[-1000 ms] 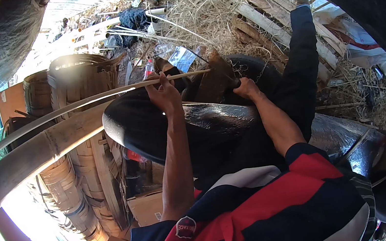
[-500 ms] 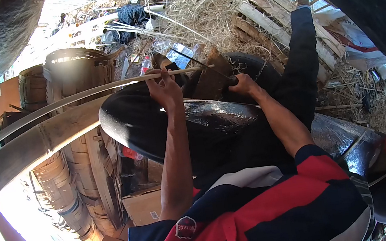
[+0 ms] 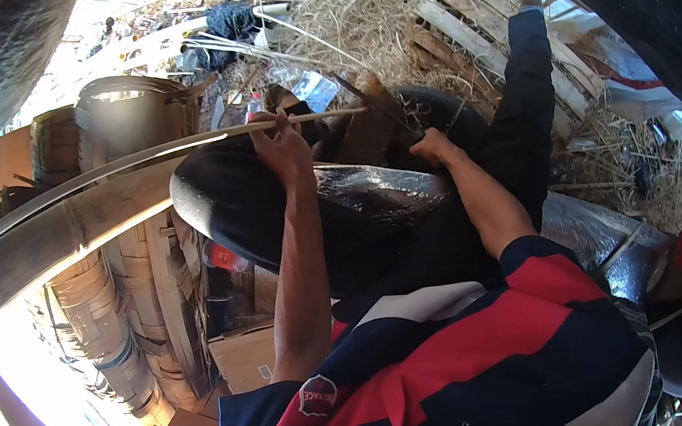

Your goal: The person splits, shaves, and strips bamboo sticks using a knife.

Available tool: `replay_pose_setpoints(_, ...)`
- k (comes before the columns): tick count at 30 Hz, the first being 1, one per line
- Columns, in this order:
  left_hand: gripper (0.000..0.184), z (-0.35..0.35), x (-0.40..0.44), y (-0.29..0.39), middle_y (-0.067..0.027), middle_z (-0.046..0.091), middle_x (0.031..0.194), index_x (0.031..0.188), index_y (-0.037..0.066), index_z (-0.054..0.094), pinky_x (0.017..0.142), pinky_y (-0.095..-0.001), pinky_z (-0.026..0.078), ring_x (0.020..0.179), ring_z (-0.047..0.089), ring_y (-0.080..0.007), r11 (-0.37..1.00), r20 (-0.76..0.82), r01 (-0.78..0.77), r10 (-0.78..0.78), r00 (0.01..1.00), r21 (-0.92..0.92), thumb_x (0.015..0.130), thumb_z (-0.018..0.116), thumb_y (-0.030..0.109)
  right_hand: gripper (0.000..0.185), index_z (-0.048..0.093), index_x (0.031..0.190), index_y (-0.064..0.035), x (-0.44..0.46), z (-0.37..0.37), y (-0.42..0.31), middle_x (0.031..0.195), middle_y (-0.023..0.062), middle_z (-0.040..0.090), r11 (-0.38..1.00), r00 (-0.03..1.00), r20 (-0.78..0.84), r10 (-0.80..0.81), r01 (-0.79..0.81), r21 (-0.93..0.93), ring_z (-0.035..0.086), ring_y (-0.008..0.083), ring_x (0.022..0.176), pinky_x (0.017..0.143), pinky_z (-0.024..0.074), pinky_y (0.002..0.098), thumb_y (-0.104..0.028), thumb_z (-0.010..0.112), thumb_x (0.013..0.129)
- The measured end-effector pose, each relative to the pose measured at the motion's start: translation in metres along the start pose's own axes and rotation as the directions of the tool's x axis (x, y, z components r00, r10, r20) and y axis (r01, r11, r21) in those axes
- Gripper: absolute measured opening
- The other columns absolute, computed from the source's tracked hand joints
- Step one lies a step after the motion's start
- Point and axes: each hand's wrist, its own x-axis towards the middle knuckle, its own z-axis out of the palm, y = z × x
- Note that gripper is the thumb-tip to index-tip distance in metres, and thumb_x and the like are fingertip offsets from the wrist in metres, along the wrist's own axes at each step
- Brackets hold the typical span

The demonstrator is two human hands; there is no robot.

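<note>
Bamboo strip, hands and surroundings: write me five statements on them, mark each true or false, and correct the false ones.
1. The left hand holds the bamboo strip. True.
2. The right hand is empty. False: it grips a dark knife.
3. The woven baskets are on the left side of the view. True.
4. The shirt is plain white. False: it has red, dark blue and whitish bands.
5. The pile of dry shavings lies between the hands and the shirt. False: it lies beyond the hands.
</note>
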Motion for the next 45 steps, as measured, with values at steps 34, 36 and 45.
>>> replay_pose_setpoints(34, 0.012, 0.017, 0.009, -0.003, -0.0058, 0.058, 0.082, 0.098, 0.001, 0.051, 0.065, -0.0264, 0.053, 0.074, 0.058, -0.0113, 0.974, 0.119, -0.199, 0.186, 0.975, 0.111, 0.092, 0.058, 0.008, 0.020, 0.060, 0.074, 0.0018, -0.091, 0.024, -0.110, 0.061, 0.0088, 0.059, 0.867, 0.920, -0.073, -0.386, 0.389, 0.313, 0.058, 0.0163, 0.059, 0.060, 0.0470, 0.0355, -0.016, 0.068, 0.071)
replay_pose_setpoints(36, 0.014, 0.020, 0.007, -0.002, -0.0093, 0.060, 0.081, 0.098, -0.001, 0.053, 0.062, -0.0296, 0.050, 0.069, 0.060, -0.0156, 0.968, 0.117, -0.210, 0.194, 0.974, 0.141, 0.092, 0.059, 0.011, 0.017, 0.057, 0.070, -0.0001, -0.090, 0.019, -0.110, 0.060, 0.0043, 0.056, 0.887, 0.963, -0.024, -0.270, 0.258, 0.383, 0.053, 0.0127, 0.057, 0.057, 0.0439, 0.0324, -0.015, 0.066, 0.072)
replay_pose_setpoints(45, 0.024, 0.025, 0.016, -0.013, -0.0193, 0.062, 0.090, 0.097, -0.003, 0.057, 0.068, -0.0417, 0.048, 0.081, 0.063, -0.0353, 0.887, 0.118, -0.335, 0.314, 0.942, 0.318, 0.090, 0.061, 0.019, 0.021, 0.059, 0.069, 0.0006, -0.100, -0.007, -0.115, 0.061, 0.0050, 0.058, 0.873, 0.911, -0.042, -0.410, 0.405, 0.270, 0.056, 0.0123, 0.058, 0.056, 0.0451, 0.0328, -0.018, 0.067, 0.072)
